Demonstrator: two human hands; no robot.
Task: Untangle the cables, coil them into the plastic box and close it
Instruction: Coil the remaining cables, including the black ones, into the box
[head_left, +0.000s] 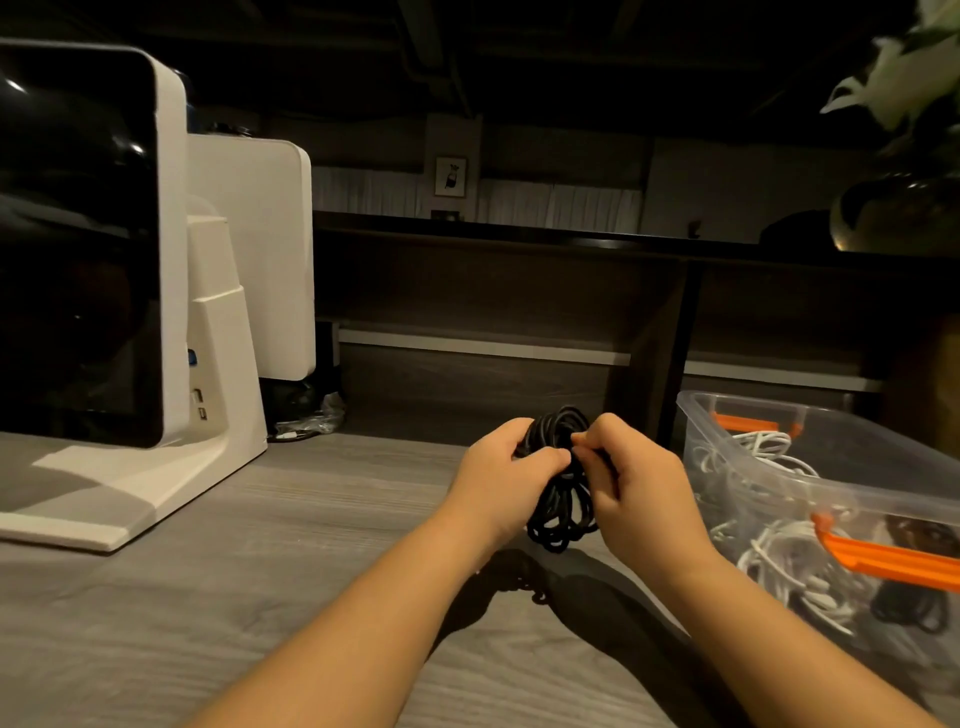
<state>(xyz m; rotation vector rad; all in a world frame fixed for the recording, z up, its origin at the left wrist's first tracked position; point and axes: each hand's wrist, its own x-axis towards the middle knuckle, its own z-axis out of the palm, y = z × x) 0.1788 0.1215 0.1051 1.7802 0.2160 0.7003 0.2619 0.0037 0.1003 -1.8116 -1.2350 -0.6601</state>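
A black cable (560, 478) is gathered into a bundle of many loops, raised above the grey wood-grain table (260, 571) near its far edge, its lower loops hanging free. To its right, by the table's right edge, stands a clear plastic box (769, 467), open at the top, with orange latch handles (883, 558) at both ends. Inside lie loose white cables (779, 566) and a small black coil (909, 605).

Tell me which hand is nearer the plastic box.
Right. The right hand grips the black cable bundle just beside the plastic box; the left hand holds the bundle's far side.
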